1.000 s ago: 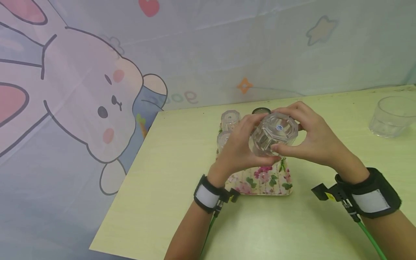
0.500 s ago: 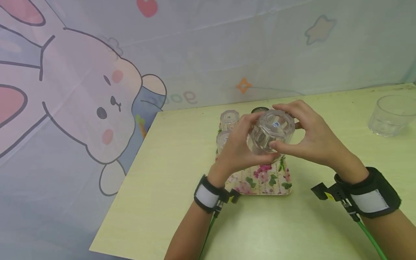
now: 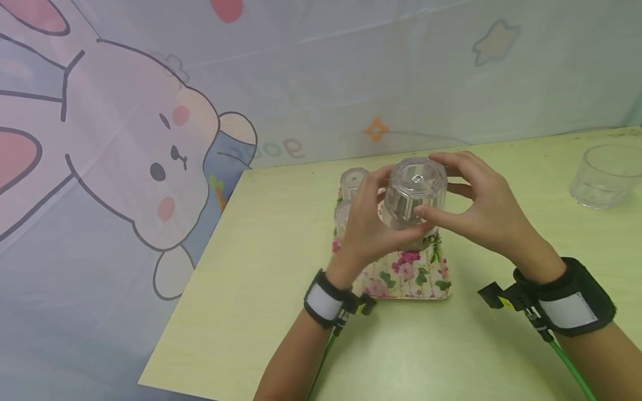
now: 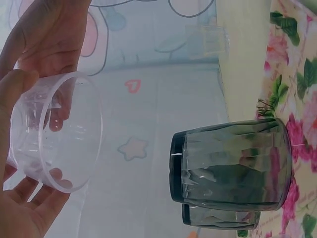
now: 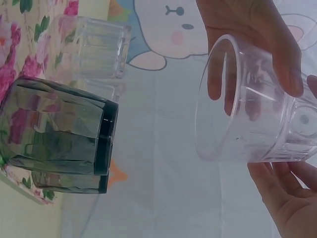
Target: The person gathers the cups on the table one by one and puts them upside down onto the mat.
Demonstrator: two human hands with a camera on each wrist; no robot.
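Observation:
A clear faceted drinking glass [image 3: 417,186] is held upside down in both hands, its base up and its open rim facing down. My left hand [image 3: 370,225] grips its left side. My right hand [image 3: 484,206] holds the right side, thumb across the front. Below the glass lies a flowered tray [image 3: 401,287]. Two dark green glasses stand upright on it; the nearer green glass [image 4: 233,168] shows best in the wrist views, while the held glass and hands mostly hide both in the head view. At the tray's left, a clear glass [image 3: 354,181] and another clear glass [image 3: 342,216] stand inverted.
Farther right on the pale yellow table [image 3: 241,289], another clear glass [image 3: 604,181] stands upright. A cloth backdrop [image 3: 321,83] with a cartoon rabbit hangs behind the table's back edge. Green cables [image 3: 572,362] run from the wrist cameras along both forearms.
Both hands have moved the held glass slightly left and up, and it has tipped to a more vertical stance. The dark rim seen behind it earlier is now covered.

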